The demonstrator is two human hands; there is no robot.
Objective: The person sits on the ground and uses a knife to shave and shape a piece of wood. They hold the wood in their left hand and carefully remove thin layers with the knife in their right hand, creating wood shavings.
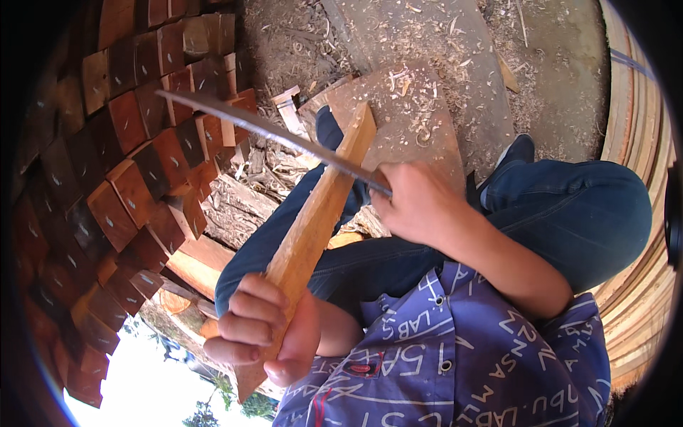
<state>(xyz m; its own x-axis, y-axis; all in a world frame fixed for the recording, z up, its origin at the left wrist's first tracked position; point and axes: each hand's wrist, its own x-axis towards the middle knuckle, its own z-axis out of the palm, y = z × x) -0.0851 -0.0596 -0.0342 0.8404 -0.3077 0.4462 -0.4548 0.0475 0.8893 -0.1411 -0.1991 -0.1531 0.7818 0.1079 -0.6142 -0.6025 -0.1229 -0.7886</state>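
Observation:
My left hand (257,320) is wrapped round the near end of a long, squared wooden billet (313,228). The billet slants away from me, and its narrowed far end appears to rest on a board. In my right hand (420,203) is a long, narrow metal blade (260,128), seen nearly edge-on. It points to the left and crosses over the upper part of the billet; whether it touches the wood I cannot tell. My closed fingers hide its handle.
Stacked wooden blocks (135,171) rise on the left. Shavings lie on the board (437,107) and floor (562,78). My legs (569,206) in blue trousers are bent either side of the billet. Long wooden strips (640,235) are stacked at the right, and split logs (196,263) lie at the lower left.

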